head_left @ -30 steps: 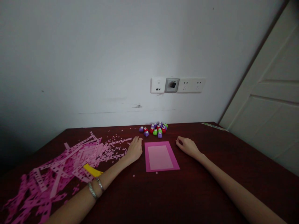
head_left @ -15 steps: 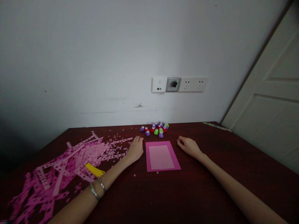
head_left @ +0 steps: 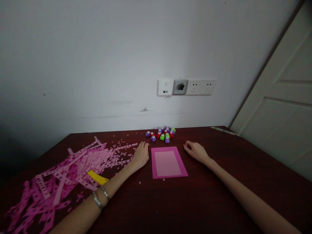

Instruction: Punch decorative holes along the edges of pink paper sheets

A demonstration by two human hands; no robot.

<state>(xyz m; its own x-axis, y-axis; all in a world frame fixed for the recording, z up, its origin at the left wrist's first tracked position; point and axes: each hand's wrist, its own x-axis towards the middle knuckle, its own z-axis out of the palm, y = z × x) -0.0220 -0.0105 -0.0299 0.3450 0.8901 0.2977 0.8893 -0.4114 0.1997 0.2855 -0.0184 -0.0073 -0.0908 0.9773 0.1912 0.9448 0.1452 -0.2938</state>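
Note:
My left hand (head_left: 140, 155) lies palm down on the table, holding nothing, its fingers stretched forward. Just right of it is a dark pink sheet (head_left: 184, 172) with a smaller light pink sheet (head_left: 168, 163) flat on top. On the far side of the sheets, my right hand (head_left: 197, 151) rests on its side with fingers loosely curled. A gap shows between its thumb and fingers, and I see nothing held. Behind the sheets stands a cluster of small purple, red and green craft punches (head_left: 162, 137) with white tops.
Punched pink paper strips (head_left: 65, 172) pile up on the left of the dark red table (head_left: 185, 208), with tiny paper cutouts (head_left: 118, 158) scattered beside them. A yellow object (head_left: 97, 177) lies by my left forearm. A thin patterned strip (head_left: 225, 131) lies at the back right, below the wall sockets (head_left: 201, 87).
The whole view has shifted very slightly. Both hands, the sheets and the punches keep their places.

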